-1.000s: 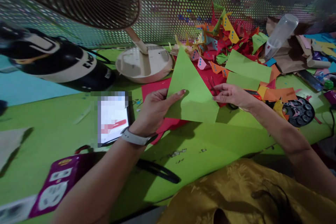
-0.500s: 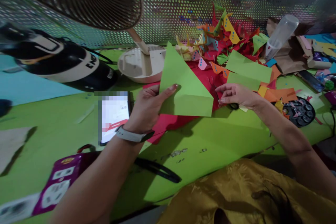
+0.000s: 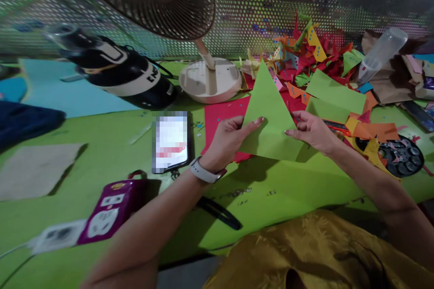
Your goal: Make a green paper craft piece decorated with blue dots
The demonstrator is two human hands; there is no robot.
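A sheet of light green paper (image 3: 267, 104), pointed at the top, is held up between my hands over the table. My left hand (image 3: 230, 140) pinches its left side, thumb lying on the near face. At the right edge, my right hand (image 3: 312, 131) has thumb and fingers closed on the same sheet. Red paper (image 3: 220, 117) lies beneath and behind it. Just right of my right hand rests an orange-and-black cutter (image 3: 335, 126), partly hidden by that hand.
Behind stand a fan base (image 3: 210, 88) and a dark bottle (image 3: 132, 76). A phone (image 3: 171, 140) and a purple pouch (image 3: 111, 210) lie to the left. Coloured paper scraps (image 3: 305, 49), more green paper (image 3: 335, 90) and a black palette (image 3: 405, 156) are at the right.
My right hand has come left onto the green sheet's right edge and now grips it. The sheet has turned somewhat, and the whole view has shifted left.
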